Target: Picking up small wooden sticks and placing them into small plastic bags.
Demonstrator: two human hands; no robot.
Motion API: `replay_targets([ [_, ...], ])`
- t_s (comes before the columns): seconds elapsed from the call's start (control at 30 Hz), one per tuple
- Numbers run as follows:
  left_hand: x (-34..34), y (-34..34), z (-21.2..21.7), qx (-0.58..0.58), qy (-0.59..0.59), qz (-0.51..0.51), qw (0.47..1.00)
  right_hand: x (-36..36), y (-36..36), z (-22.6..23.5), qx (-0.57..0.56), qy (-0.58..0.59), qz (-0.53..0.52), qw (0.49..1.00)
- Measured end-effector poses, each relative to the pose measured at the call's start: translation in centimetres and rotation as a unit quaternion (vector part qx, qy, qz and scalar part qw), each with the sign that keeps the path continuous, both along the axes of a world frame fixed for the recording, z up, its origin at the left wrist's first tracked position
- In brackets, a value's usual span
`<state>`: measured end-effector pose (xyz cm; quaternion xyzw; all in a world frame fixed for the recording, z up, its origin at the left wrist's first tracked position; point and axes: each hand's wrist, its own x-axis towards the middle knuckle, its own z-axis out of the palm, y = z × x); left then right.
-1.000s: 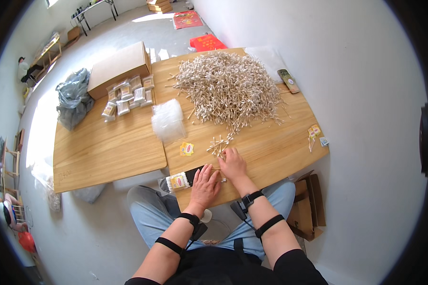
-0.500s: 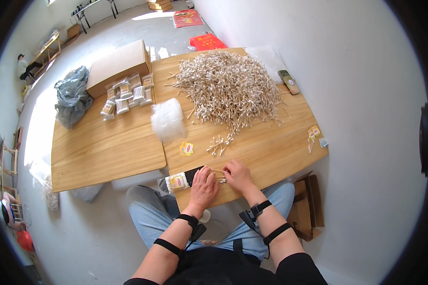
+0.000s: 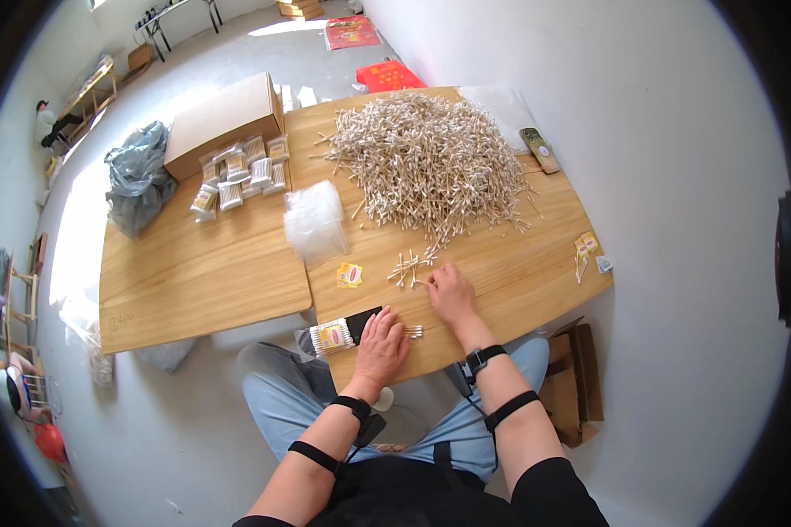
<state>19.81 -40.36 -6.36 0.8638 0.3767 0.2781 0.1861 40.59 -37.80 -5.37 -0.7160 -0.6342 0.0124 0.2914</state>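
Note:
My left hand [image 3: 380, 345] lies over a bundle of cotton swabs [image 3: 413, 331], fingers together and pressing on it; the white tips stick out past the hand's right side. Left of this hand is a clear packet of swabs with a yellow and white label [image 3: 332, 335], and a black flat piece [image 3: 363, 321] lies between them, partly under my fingers. My right hand [image 3: 453, 294] is at a small loose group of swabs [image 3: 409, 266], thumb and fingers pinched on the end of one swab. Beyond it rises a big heap of cotton swabs [image 3: 431, 167].
Yellow label cards [image 3: 350, 275] and a stack of clear bags [image 3: 315, 220] lie left of the loose swabs. Filled packets [image 3: 237, 171], a cardboard box [image 3: 224, 123] and a grey plastic bag [image 3: 139, 180] stand far left. A phone [image 3: 539, 149] lies at the right edge.
My right hand has moved away from the bundle beside my left hand, forward and right to the small loose group of swabs. The left hand stays on the bundle.

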Motion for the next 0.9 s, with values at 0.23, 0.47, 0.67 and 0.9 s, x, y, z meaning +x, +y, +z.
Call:
replay_targets([
  [0.23, 0.1, 0.0, 0.8, 0.003, -0.011, 0.015, 1.0, -3.7, -2.6, 0.6, -0.135, 0.118, 0.026, 0.983],
  [0.47, 0.2, -0.1, 0.7, 0.003, 0.032, 0.009, 0.999, -3.9, 1.8, 0.7, -0.056, 0.037, -0.105, 0.992],
  [0.67, 0.2, -0.1, 0.4, 0.001, 0.008, 0.012, 1.0, -1.2, 1.4, -0.3, -0.116, 0.034, -0.148, 0.982],
  [0.9, 0.2, 0.0, 0.3, -0.004, 0.006, 0.017, 1.0, 2.1, -3.1, -0.7, -0.137, 0.05, -0.154, 0.977],
])
